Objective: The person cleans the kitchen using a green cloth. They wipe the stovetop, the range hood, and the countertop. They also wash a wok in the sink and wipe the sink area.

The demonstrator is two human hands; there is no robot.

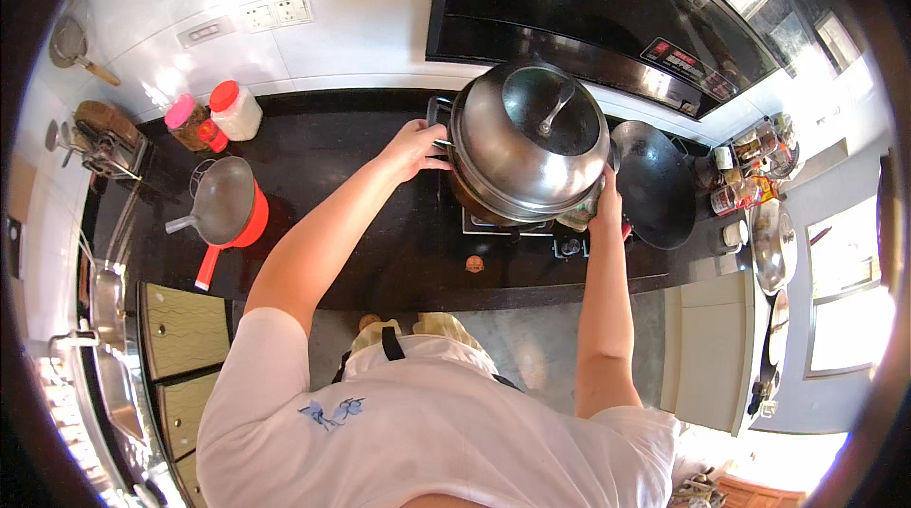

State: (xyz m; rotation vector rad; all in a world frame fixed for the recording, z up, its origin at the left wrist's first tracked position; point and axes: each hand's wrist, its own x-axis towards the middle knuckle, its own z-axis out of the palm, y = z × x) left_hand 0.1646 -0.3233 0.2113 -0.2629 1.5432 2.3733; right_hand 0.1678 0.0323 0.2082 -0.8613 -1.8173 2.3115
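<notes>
A large stainless steel steamer pot (465, 193) is over the gas stove, topped by a domed steel lid (579, 162) with a dark glass centre and a metal handle. My left hand (418, 149) is closed round a side handle on the pot's left. On the opposite side, my right hand (605, 206) grips the pot's right edge, its fingers partly hidden. A crumpled greenish cloth-like piece (577, 218) shows beside that hand. Whether the pot rests on the burner or is raised cannot be made out. The lid sits on top.
Right of the pot stands a black wok (655, 187), close to my right hand. Stove knobs (569, 247) line the front. Far left are a grey pan (225, 195) over a red pan (254, 223) and two lidded jars (234, 111). A dark range hood (588, 10) hangs above.
</notes>
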